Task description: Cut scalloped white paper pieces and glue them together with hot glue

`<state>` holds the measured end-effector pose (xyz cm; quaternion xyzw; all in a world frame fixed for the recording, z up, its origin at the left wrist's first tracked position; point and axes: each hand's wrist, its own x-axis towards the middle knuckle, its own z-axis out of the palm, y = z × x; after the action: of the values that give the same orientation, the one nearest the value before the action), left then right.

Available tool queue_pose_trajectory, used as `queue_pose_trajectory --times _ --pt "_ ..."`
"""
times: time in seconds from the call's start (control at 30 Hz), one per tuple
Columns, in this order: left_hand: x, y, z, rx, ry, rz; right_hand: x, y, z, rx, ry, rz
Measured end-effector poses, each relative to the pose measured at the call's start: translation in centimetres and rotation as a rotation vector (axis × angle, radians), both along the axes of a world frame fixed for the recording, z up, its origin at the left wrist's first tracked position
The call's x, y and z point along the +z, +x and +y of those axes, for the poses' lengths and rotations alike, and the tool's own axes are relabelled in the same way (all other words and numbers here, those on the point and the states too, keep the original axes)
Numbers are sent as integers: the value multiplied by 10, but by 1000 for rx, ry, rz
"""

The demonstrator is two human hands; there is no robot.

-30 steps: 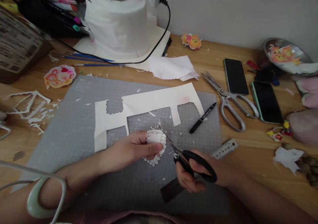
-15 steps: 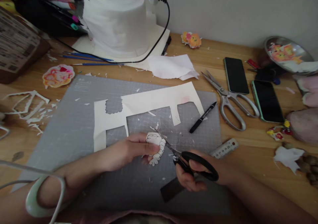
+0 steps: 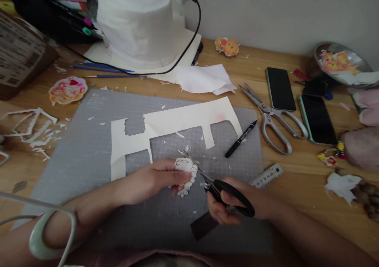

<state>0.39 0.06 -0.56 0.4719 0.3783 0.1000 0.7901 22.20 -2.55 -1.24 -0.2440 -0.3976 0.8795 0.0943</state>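
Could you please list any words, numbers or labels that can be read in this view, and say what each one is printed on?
None can be read with certainty.
Ruler beside the right hand: printed numbers and tick marks, too small to read.
Cardboard box at far left: label with lines of print, too blurred to read.
Cutting mat: grid lines and faint marks, unreadable.
Black marker: pale marking, too small to read.

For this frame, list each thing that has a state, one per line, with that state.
left hand: pinching the paper cutout
right hand: gripping the black scissors
paper cutout: held above the mat, scalloped edge partly trimmed
black scissors: blades at the cutout's edge
metal scissors: lying open on the desk
black marker: capped, lying on the mat
two phones: screens dark
cream sheet: flat, scalloped hole cut out
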Motion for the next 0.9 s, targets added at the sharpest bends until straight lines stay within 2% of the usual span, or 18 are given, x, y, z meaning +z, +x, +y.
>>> queue_pose_trajectory --times 0.67,0.9 --pt "7 1 1 -33 -32 40 2 1 1 66 -51 9" --pt "5 1 2 -45 -6 23 2 0 1 39 -67 8"
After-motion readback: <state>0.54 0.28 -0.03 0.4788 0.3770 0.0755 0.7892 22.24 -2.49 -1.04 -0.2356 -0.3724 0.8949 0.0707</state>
